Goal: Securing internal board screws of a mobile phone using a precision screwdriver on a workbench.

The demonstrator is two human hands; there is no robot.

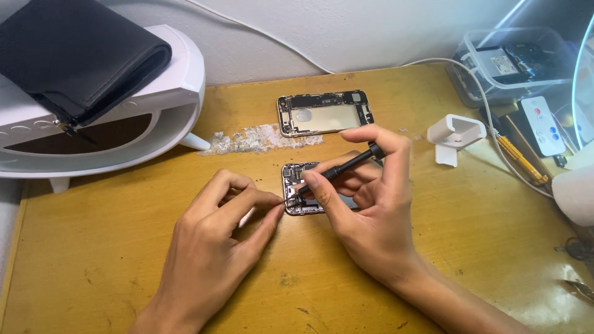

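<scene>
The left hand [219, 238] lies low with thumb and index finger pinched together. The right hand [365, 204] is curled, its fingers closed in a pen-like grip, forearm reaching from lower right.

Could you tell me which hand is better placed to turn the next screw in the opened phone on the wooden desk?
The right hand: it already grips the slim black screwdriver, tip down on the opened phone body. The left hand only pinches at the phone's left edge, apparently steadying it.
</scene>
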